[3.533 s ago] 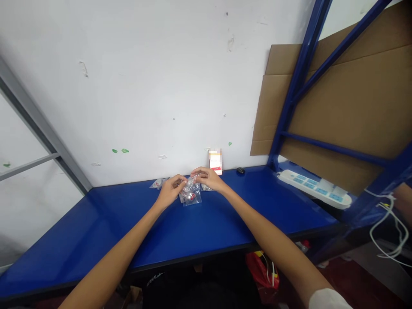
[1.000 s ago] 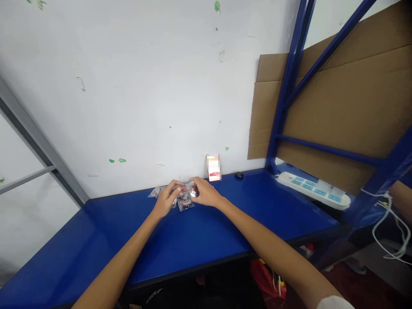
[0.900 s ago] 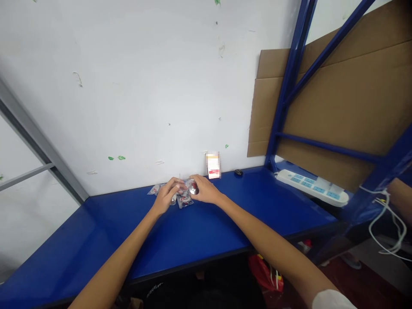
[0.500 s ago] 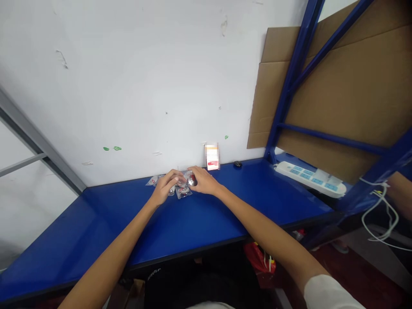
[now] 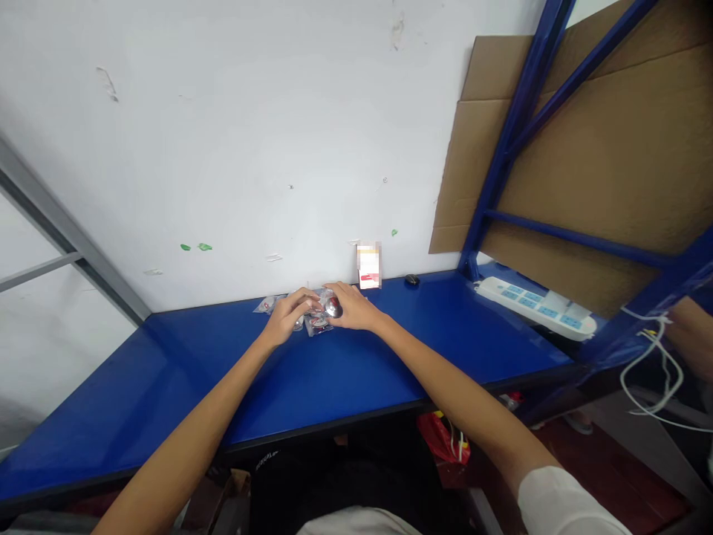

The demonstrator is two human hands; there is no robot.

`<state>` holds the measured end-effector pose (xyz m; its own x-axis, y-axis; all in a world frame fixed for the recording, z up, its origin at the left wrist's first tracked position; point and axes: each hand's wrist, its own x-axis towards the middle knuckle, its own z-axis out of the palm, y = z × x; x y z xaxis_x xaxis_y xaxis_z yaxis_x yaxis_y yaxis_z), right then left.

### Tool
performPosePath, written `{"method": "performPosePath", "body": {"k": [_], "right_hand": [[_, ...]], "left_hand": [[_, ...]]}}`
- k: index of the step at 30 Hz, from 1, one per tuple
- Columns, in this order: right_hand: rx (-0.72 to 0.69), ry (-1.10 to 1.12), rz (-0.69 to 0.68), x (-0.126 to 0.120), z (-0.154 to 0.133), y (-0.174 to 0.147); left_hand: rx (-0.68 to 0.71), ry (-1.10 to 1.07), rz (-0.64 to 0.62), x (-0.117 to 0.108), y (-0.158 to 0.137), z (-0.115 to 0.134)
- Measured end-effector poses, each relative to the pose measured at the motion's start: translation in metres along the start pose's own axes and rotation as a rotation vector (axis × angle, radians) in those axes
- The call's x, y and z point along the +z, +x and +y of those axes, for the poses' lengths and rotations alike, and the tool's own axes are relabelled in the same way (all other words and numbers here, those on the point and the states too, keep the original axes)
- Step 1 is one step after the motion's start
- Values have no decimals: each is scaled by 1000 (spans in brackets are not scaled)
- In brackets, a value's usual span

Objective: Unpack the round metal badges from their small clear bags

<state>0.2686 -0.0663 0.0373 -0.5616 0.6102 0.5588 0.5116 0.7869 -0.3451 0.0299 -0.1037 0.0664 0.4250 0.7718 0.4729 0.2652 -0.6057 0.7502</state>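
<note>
Several clear plastic packets lie in a small pile on the blue table [image 5: 278,401] near the wall. My right hand [image 5: 359,306] curls around a round shiny metal piece [image 5: 333,307] with a red patch; clear plastic shows beside it. Over the left part of the pile, my left hand [image 5: 285,318] is bent, thumb and fingers closed on clear plastic close to the right fingers. One packet [image 5: 319,325] lies just below and between the hands, and another packet [image 5: 267,304] sticks out left of my left hand. My fingers partly hide the rest.
A lit phone-like screen [image 5: 369,267] leans against the wall behind my right hand. To its right sits a small black object [image 5: 411,280], perhaps a mouse. A white power strip [image 5: 535,306] lies by the blue metal frame [image 5: 495,178]. Another person's arm [image 5: 694,334] shows at far right.
The view has shifted slightly, so the table and hands appear a little higher. Both hands stay at the pile, with the round metal piece still in my right hand and turned slightly more into view.
</note>
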Motion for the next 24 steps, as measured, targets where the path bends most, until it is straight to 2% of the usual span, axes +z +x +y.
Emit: {"method": "performPosePath", "body": {"k": [15, 24], "right_hand": [[-15, -5, 14, 0, -1, 0], [-9, 29, 19, -4, -5, 1]], "left_hand": [[-13, -18, -8, 2, -1, 0], [-44, -157, -22, 2, 0, -3]]}}
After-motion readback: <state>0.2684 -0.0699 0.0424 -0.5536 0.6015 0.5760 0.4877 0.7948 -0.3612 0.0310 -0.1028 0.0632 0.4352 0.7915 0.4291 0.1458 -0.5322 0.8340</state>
